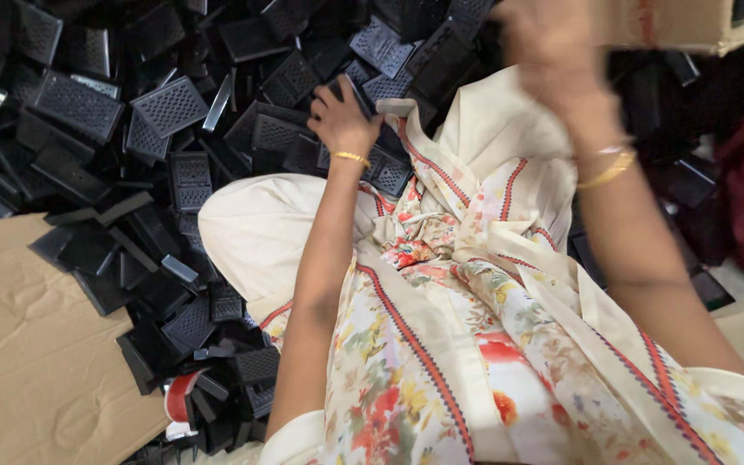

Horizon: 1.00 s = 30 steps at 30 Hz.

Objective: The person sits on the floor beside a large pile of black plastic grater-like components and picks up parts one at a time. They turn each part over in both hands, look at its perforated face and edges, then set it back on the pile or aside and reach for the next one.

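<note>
Head view: left hand (342, 116) closed on a black perforated plastic part (356, 96) atop the floor heap (131, 120), picking in progress; lifting clear looks next. Right hand (553, 43) raised, blurred, near cardboard box (691, 21); grip indeterminate

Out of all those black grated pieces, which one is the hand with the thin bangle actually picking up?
The dark piece gripped in the left hand, just beyond the knee; the other black grated pieces lie loose in the pile.
</note>
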Each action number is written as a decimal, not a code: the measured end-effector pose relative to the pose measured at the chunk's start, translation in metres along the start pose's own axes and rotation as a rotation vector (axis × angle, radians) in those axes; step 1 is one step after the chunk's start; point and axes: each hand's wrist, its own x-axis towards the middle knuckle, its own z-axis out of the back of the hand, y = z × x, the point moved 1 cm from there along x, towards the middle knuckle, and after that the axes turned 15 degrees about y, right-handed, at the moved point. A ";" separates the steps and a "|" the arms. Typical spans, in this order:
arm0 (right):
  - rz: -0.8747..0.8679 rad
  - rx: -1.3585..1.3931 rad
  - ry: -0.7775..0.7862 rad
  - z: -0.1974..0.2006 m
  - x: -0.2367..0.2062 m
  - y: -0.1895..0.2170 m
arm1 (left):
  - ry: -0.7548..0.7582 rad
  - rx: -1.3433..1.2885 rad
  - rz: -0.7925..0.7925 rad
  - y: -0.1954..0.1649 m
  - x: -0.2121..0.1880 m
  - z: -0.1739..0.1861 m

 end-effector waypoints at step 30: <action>-0.249 0.907 0.044 -0.036 -0.025 0.065 | -0.102 -0.445 0.132 0.137 0.032 0.002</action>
